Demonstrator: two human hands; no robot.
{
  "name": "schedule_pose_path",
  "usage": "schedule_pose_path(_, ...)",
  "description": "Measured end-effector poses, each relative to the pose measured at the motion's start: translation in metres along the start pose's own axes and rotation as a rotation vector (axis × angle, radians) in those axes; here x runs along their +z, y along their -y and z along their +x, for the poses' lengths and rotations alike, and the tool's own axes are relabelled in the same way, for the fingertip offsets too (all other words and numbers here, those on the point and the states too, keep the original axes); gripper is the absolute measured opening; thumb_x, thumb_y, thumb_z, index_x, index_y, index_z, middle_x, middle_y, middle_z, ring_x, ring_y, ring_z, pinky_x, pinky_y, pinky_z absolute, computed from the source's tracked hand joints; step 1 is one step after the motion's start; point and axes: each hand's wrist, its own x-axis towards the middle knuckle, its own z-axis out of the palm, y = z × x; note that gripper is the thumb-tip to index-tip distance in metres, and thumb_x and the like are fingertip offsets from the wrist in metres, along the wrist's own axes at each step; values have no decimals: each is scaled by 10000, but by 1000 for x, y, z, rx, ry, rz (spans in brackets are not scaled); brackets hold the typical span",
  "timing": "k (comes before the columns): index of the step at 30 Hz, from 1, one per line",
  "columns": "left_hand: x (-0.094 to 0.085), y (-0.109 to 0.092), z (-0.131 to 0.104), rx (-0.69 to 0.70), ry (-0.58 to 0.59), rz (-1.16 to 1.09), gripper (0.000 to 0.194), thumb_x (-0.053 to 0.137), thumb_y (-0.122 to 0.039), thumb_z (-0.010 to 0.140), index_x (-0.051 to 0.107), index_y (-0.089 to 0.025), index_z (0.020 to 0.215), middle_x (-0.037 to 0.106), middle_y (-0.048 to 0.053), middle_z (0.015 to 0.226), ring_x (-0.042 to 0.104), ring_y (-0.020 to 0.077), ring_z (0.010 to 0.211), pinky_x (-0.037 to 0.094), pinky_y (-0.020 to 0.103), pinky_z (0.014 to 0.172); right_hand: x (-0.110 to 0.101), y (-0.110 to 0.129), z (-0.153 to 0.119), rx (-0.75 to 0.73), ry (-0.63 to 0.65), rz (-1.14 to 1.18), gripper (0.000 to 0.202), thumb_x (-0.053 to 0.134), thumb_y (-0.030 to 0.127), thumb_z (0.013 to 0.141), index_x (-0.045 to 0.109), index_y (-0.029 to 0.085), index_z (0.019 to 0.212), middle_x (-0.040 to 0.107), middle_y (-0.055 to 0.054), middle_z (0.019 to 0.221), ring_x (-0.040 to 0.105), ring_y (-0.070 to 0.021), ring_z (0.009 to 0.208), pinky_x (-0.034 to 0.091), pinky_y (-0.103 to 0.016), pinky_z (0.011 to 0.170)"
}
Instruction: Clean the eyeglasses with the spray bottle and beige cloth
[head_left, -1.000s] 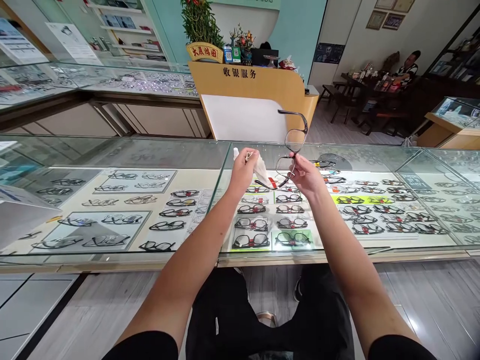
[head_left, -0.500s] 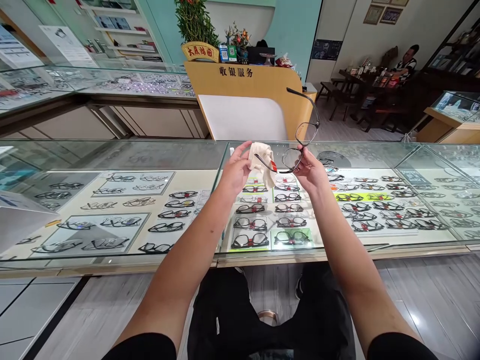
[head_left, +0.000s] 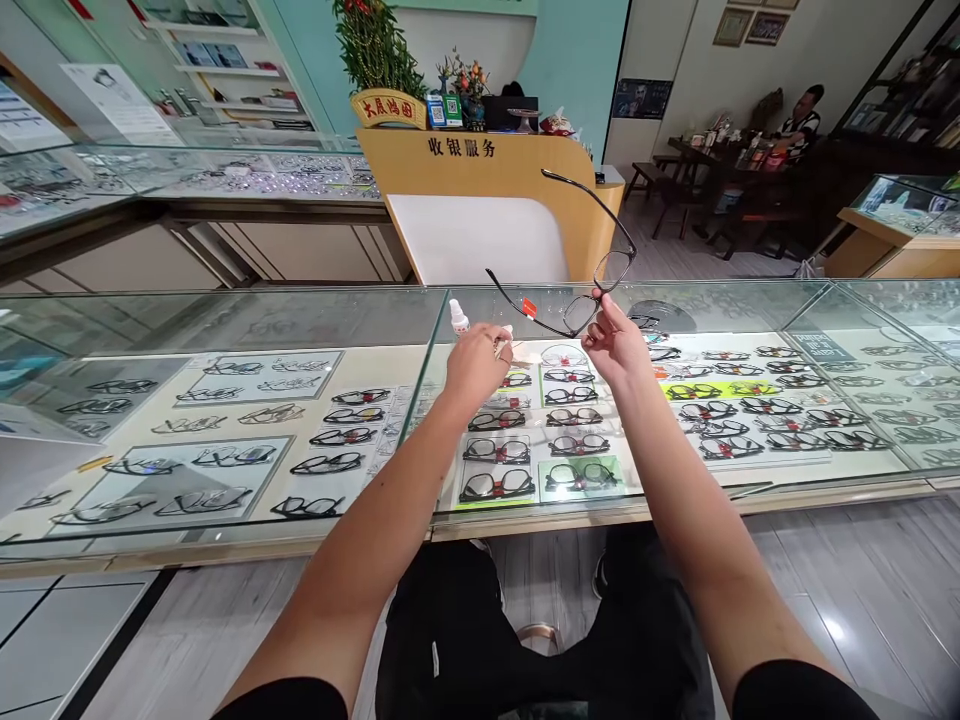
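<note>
My right hand (head_left: pixel 616 340) pinches a pair of eyeglasses (head_left: pixel 630 245) at the middle of the frame, above the glass counter. The dark temples of the glasses are unfolded and reach to the left; an orange-red tag hangs on the lower one. Back up, my left hand (head_left: pixel 478 362) is closed at the counter top, left of the glasses. Pale bits of a cream cloth (head_left: pixel 508 333) show at its fingertips, the rest hidden by the hand. Just behind it stands a small white bottle (head_left: pixel 459 317).
Rows of eyeglasses (head_left: pixel 499 450) lie under the glass of the display counter (head_left: pixel 360 310). At left a white box-like object (head_left: pixel 37 455) stands on the glass. Beyond are a wooden cashier desk (head_left: pixel 525 150) and a seated person (head_left: pixel 802 125) at a dark table.
My left hand has turned over and lowered with the cloth, which is now mostly covered. The bottle has come into fuller view. The glasses have tilted, their temples swinging left.
</note>
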Motion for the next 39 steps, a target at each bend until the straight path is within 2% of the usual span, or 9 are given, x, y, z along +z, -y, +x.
schedule_pose_path(3, -1, -10, -6, 99, -130, -55, 298, 502, -383, 1081, 729, -223, 972, 744, 63, 917, 673, 227, 829, 474, 363, 772, -1, 0, 1, -5, -20, 12, 250, 911, 382, 853, 762, 263, 1015, 247, 124, 575, 258, -82, 492, 317, -246, 491)
schedule_pose_path(5, 2, -19, -12, 199, -153, -154, 282, 505, -412, 1088, 714, -223, 1104, 720, 24, 817, 649, 201, 749, 460, 341, 751, 0, -2, 0, -8, -31, -1, 271, 922, 414, 844, 745, 273, 992, 240, 125, 569, 250, -79, 479, 316, -250, 488)
schedule_pose_path(8, 9, -31, -20, 354, -79, -250, 428, 597, -402, 1051, 604, -235, 1445, 780, 24, 967, 680, 190, 781, 476, 328, 794, 3, -5, -2, -8, -48, -28, 312, 922, 481, 844, 726, 279, 979, 233, 127, 560, 226, -77, 466, 312, -250, 477)
schedule_pose_path(10, 14, -36, -22, 399, -32, -269, 493, 623, -409, 1047, 581, -265, 1517, 801, 50, 1105, 704, 204, 840, 479, 340, 842, 5, -7, -5, 2, -48, -58, 325, 903, 524, 859, 727, 281, 984, 228, 127, 550, 218, -83, 463, 314, -256, 470)
schedule_pose_path(15, 16, -34, -18, 360, -58, -316, 346, 701, -500, 1016, 737, -278, 1279, 800, 74, 1098, 693, 235, 869, 470, 356, 868, 11, -13, -9, 17, 9, -157, 394, 862, 628, 874, 743, 282, 1020, 215, 122, 550, 222, -82, 453, 302, -264, 467)
schedule_pose_path(23, -4, -27, -15, 361, -121, -329, 232, 708, -447, 1016, 684, -255, 1144, 702, 17, 906, 574, 177, 730, 399, 319, 736, 12, -20, -13, -84, -31, -313, 446, 933, 602, 736, 792, 242, 960, 228, 110, 584, 210, -92, 510, 210, -300, 471)
schedule_pose_path(27, -13, -26, -12, 354, -113, -340, 231, 693, -441, 1016, 660, -248, 1140, 624, -2, 828, 534, 178, 716, 382, 322, 728, 4, -15, -3, -217, -140, -371, 422, 867, 640, 786, 743, 246, 872, 348, 79, 606, 302, -90, 529, 254, -278, 487)
schedule_pose_path(31, -21, -24, -9, 327, -61, -354, 220, 698, -435, 1000, 650, -254, 1116, 599, -8, 815, 512, 181, 714, 365, 320, 721, -9, -5, 16, -270, -255, -446, 402, 789, 657, 834, 722, 277, 947, 613, 36, 763, 525, -111, 645, 347, -248, 534)
schedule_pose_path(39, -40, -30, -11, 345, 82, -338, 187, 728, -376, 960, 663, -246, 1077, 592, 14, 846, 533, 201, 781, 373, 323, 740, -21, -18, 26, -88, -95, -675, 565, 717, 814, 848, 769, 255, 906, 704, -2, 826, 573, -135, 748, 401, -258, 653)
